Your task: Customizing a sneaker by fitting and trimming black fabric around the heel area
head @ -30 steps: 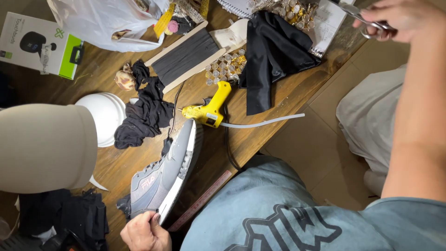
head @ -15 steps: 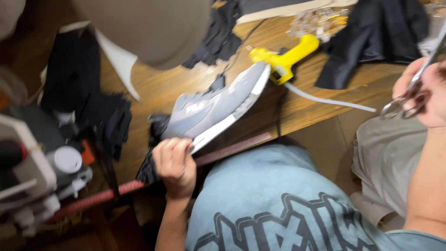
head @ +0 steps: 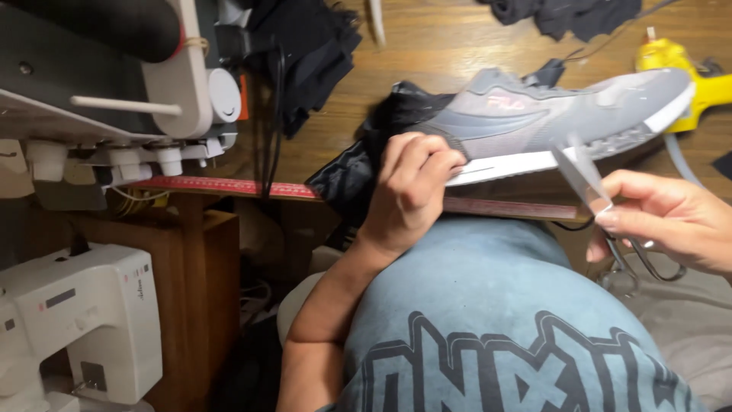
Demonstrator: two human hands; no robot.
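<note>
A grey sneaker (head: 549, 114) with a white sole lies on its side at the front edge of the wooden table (head: 450, 46). My left hand (head: 412, 183) grips its heel end, fingers curled over the upper. My right hand (head: 671, 217) holds metal scissors (head: 595, 187); their blades point up at the sole near the shoe's middle. Black cloth (head: 358, 164) is bunched under the heel.
A yellow glue gun (head: 686, 69) lies behind the toe. A red ruler strip (head: 229, 185) runs along the table edge. One sewing machine (head: 145, 69) sits on the table at left, a white one (head: 84, 320) lower down. More black fabric (head: 313, 53) lies on the table.
The view has swung left and closer. My right hand has brought the scissors from the far right up to the shoe's sole. My left hand still holds the heel.
</note>
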